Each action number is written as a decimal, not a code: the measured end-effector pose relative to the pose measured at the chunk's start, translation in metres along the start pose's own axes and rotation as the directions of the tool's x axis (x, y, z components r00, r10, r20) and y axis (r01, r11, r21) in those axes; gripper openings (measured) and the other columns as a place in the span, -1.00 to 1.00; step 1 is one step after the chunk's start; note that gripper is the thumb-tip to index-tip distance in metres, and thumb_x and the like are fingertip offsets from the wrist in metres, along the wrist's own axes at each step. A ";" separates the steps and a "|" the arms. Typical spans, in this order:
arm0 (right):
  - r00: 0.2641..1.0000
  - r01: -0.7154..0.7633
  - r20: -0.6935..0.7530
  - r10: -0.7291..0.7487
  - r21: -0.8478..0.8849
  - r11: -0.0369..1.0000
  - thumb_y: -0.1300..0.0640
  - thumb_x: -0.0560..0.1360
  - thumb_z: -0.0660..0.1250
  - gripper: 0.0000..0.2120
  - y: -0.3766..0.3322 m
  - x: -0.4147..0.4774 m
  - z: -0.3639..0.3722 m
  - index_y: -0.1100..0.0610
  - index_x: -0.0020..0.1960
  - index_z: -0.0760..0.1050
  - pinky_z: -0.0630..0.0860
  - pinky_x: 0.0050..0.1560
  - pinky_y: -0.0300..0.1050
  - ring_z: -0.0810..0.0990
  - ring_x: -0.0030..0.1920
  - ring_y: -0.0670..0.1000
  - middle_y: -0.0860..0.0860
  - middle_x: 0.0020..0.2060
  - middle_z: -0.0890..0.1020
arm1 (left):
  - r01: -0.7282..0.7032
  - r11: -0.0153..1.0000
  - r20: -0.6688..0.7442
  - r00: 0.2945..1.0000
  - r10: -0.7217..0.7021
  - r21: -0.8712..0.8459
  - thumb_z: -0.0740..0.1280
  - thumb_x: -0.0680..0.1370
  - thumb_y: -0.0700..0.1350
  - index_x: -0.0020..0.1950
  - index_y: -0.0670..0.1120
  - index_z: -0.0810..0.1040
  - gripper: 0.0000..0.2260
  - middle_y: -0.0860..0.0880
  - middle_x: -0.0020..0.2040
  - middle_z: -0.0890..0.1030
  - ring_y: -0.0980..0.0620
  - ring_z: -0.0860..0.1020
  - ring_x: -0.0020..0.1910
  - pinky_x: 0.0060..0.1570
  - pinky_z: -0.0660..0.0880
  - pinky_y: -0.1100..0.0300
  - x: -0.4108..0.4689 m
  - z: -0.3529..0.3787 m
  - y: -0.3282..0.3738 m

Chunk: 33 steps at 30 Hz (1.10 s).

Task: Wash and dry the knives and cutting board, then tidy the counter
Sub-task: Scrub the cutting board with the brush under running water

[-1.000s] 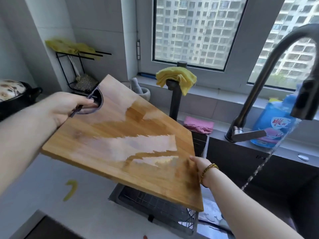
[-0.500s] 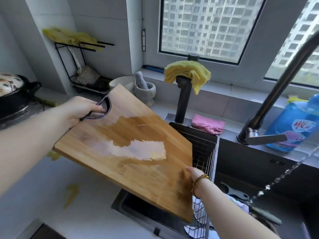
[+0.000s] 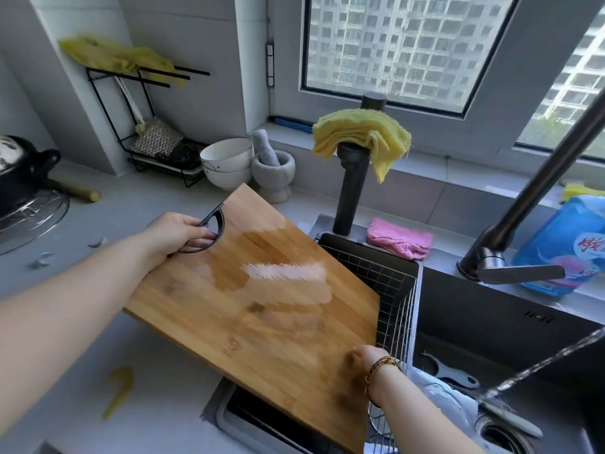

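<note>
We see bright daylight, source is window (image 3: 393,44) ahead. Scene evenly lit, shadows soft and weak. Strong white glare patches on wet cutting board (image 3: 284,273). Motion blur on right hand (image 3: 363,358) and board's near corner. Water stream (image 3: 540,367) smeared. Wide-angle distortion: faucet (image 3: 510,215) and wall lines bow near edges. Buildings outside look hazy, washed out.
</note>
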State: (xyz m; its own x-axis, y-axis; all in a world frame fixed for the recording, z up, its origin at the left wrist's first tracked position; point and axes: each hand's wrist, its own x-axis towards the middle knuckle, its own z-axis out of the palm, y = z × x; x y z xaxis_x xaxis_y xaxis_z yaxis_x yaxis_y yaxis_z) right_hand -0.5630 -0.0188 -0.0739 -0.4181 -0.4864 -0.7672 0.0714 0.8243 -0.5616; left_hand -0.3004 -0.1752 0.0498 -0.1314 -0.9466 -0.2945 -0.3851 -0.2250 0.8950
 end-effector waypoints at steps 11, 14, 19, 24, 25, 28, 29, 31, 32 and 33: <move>0.841 0.491 -0.192 -0.505 -0.120 0.863 0.29 0.56 0.11 -0.53 -0.024 -0.039 -0.044 0.15 0.46 0.17 0.38 0.22 -0.08 0.43 0.24 0.02 0.08 0.44 0.23 | -0.021 0.996 0.031 0.999 0.024 -0.087 0.17 0.56 -0.37 0.25 -0.35 0.42 -0.74 -0.10 -0.17 0.56 0.27 0.58 -0.49 -0.46 0.48 0.47 0.008 0.021 -0.007; 0.803 0.494 -0.243 -0.545 -0.240 0.835 0.28 0.57 0.11 -0.49 0.001 -0.032 -0.058 0.15 0.49 0.07 0.08 0.47 -0.04 0.12 0.47 0.04 0.07 0.48 0.13 | -0.017 0.996 0.027 0.999 0.020 -0.092 0.17 0.56 -0.37 0.27 -0.35 0.40 -0.72 -0.11 -0.16 0.57 0.27 0.58 -0.50 -0.46 0.49 0.47 0.009 0.025 -0.009; 0.876 0.397 -0.177 -0.448 -0.259 0.880 0.24 0.60 0.05 -0.40 0.024 -0.029 -0.047 0.05 0.50 -0.22 0.39 0.16 -0.04 0.43 0.25 0.16 0.13 0.46 0.20 | -0.022 0.998 0.001 1.000 0.022 -0.058 0.19 0.55 -0.37 0.26 -0.36 0.41 -0.72 0.03 -0.41 0.62 0.26 0.56 -0.53 -0.47 0.48 0.47 0.013 0.027 -0.009; 0.876 0.379 -0.196 -0.441 -0.285 0.880 0.25 0.61 0.02 -0.41 0.022 -0.027 -0.044 0.08 0.50 -0.24 0.46 0.06 -0.04 0.53 0.09 0.16 0.21 0.36 0.33 | -0.018 0.995 -0.018 1.000 0.016 -0.100 0.19 0.55 -0.37 0.32 -0.35 0.36 -0.67 -0.07 -0.22 0.51 0.26 0.55 -0.56 -0.51 0.48 0.46 0.015 0.031 -0.005; 0.874 0.383 -0.195 -0.444 -0.285 0.879 0.25 0.61 0.01 -0.41 0.022 -0.026 -0.043 0.07 0.50 -0.25 0.47 -0.05 -0.06 0.55 -0.07 0.10 0.20 0.36 0.33 | -0.016 0.994 -0.018 1.000 0.014 -0.108 0.19 0.55 -0.37 0.32 -0.35 0.36 -0.67 -0.08 -0.22 0.50 0.26 0.55 -0.56 -0.51 0.47 0.46 0.016 0.032 -0.004; 0.876 0.377 -0.198 -0.440 -0.288 0.880 0.25 0.61 0.00 -0.41 0.024 -0.018 -0.043 0.05 0.50 -0.26 0.34 -0.36 -0.25 0.37 -0.37 -0.09 0.13 0.41 0.28 | -0.014 0.994 -0.009 1.000 0.013 -0.104 0.18 0.56 -0.38 0.32 -0.36 0.35 -0.67 -0.09 -0.23 0.49 0.25 0.54 -0.57 -0.52 0.47 0.46 0.023 0.036 -0.003; 0.876 0.375 -0.203 -0.438 -0.286 0.882 0.26 0.61 0.00 -0.41 0.025 -0.015 -0.044 0.04 0.50 -0.26 0.31 -0.37 -0.26 0.36 -0.38 -0.08 0.15 0.40 0.30 | -0.013 0.995 -0.007 1.000 0.013 -0.094 0.18 0.56 -0.37 0.32 -0.35 0.35 -0.68 -0.08 -0.23 0.50 0.26 0.54 -0.57 -0.51 0.47 0.47 0.025 0.037 -0.003; 0.872 0.375 -0.221 -0.436 -0.272 0.886 0.26 0.60 0.00 -0.41 0.025 -0.015 -0.045 0.03 0.50 -0.25 0.37 -0.28 -0.20 0.45 -0.29 -0.02 0.20 0.34 0.37 | -0.007 0.997 -0.006 1.000 0.007 -0.079 0.19 0.56 -0.36 0.31 -0.34 0.37 -0.68 -0.07 -0.22 0.51 0.27 0.54 -0.56 -0.50 0.47 0.48 0.028 0.039 -0.004; 0.870 0.375 -0.229 -0.437 -0.267 0.888 0.26 0.60 0.00 -0.41 0.024 -0.015 -0.045 0.02 0.50 -0.25 0.40 -0.19 -0.15 0.51 -0.18 0.04 0.21 0.32 0.38 | -0.008 0.997 -0.001 1.000 0.008 -0.071 0.19 0.56 -0.35 0.31 -0.34 0.37 -0.69 -0.07 -0.20 0.53 0.27 0.56 -0.53 -0.49 0.47 0.48 0.028 0.039 -0.006; 0.869 0.374 -0.232 -0.436 -0.267 0.888 0.26 0.60 0.00 -0.40 0.024 -0.016 -0.045 0.02 0.50 -0.25 0.40 -0.11 -0.13 0.53 -0.07 0.09 0.21 0.32 0.38 | -0.009 0.998 0.005 1.000 0.009 -0.057 0.18 0.57 -0.35 0.32 -0.33 0.36 -0.68 -0.10 -0.15 0.55 0.24 0.59 -0.47 -0.46 0.48 0.48 0.027 0.039 -0.007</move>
State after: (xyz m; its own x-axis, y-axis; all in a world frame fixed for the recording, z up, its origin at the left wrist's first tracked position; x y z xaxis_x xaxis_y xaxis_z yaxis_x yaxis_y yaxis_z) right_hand -0.5959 0.0219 -0.0615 -0.6051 -0.7151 -0.3501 -0.3345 0.6274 -0.7032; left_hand -0.3364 -0.1904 0.0221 -0.1391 -0.9474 -0.2882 -0.3317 -0.2296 0.9150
